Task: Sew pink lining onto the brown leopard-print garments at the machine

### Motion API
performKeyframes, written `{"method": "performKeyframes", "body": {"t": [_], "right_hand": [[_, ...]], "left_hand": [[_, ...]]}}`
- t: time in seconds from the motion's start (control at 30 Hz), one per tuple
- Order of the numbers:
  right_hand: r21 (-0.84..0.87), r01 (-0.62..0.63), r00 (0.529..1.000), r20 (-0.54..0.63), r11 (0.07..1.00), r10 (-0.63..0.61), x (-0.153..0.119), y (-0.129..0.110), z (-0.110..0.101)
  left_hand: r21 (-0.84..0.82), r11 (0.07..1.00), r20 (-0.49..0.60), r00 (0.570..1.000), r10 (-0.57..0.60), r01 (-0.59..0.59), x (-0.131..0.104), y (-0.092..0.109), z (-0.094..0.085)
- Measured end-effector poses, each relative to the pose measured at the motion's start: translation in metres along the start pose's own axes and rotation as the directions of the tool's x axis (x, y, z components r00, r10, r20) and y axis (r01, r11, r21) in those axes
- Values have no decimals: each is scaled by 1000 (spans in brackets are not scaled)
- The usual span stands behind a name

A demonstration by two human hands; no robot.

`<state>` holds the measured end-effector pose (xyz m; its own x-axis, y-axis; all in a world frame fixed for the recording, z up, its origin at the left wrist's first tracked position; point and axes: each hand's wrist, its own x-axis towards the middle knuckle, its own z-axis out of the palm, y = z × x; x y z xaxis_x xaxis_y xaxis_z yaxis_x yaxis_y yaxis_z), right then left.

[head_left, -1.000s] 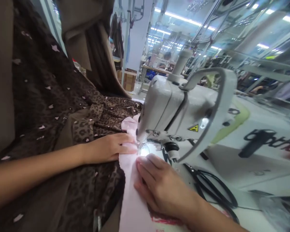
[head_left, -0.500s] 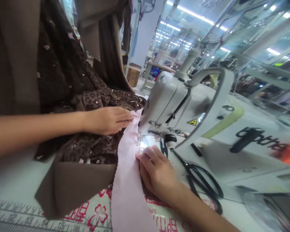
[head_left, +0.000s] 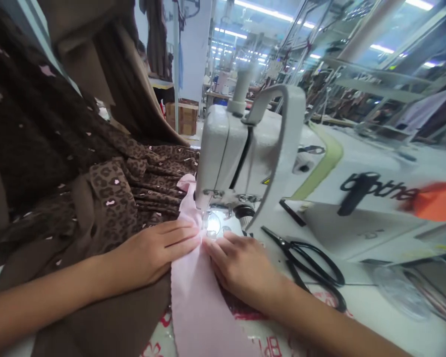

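A long pink fabric strip (head_left: 195, 307) with finely jagged edges runs from the front of the table up beside the needle area of a white sewing machine (head_left: 217, 153). My left hand (head_left: 159, 250) lies flat across the strip, fingers stretched out, tips just left of the lit presser foot area. My right hand (head_left: 241, 260) has bent fingers pinching the strip's right edge just in front of the needle plate; its thumb is mostly hidden. Dark brown leopard-print fabric (head_left: 113, 193) is bunched left of the strip, with plain brown cloth (head_left: 115, 322) beneath my left forearm.
Black-handled scissors (head_left: 306, 263) lie right of my right hand. Behind them is a clear round plastic dish (head_left: 401, 287). An orange piece (head_left: 436, 201) hangs on the machine arm. Brown garments (head_left: 122, 74) hang at the left; a cardboard box (head_left: 184, 118) stands behind.
My left hand has come down and nearer along the pink strip, now level with my right hand. The brown cloth at the left has shifted, and the camera view has turned somewhat.
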<state>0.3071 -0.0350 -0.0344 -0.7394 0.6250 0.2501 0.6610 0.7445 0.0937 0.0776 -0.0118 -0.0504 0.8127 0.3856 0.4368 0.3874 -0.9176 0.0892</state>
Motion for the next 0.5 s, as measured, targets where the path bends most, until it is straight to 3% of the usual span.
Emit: {"method": "performKeyframes", "body": {"t": [0.13, 0.37, 0.43, 0.5], "right_hand": [[-31, -77, 997, 25, 997, 78, 5, 3, 2], [-53, -60, 998, 8, 997, 61, 7, 9, 10], [-34, -66, 998, -23, 997, 66, 1, 9, 5], [43, -63, 998, -28, 997, 64, -12, 5, -5]], "left_hand": [[-8, 999, 11, 999, 39, -38, 5, -11, -3], [32, 998, 79, 996, 48, -51, 12, -15, 1], [21, 999, 105, 994, 36, -38, 12, -17, -6], [10, 999, 114, 992, -51, 50, 6, -20, -22]]}}
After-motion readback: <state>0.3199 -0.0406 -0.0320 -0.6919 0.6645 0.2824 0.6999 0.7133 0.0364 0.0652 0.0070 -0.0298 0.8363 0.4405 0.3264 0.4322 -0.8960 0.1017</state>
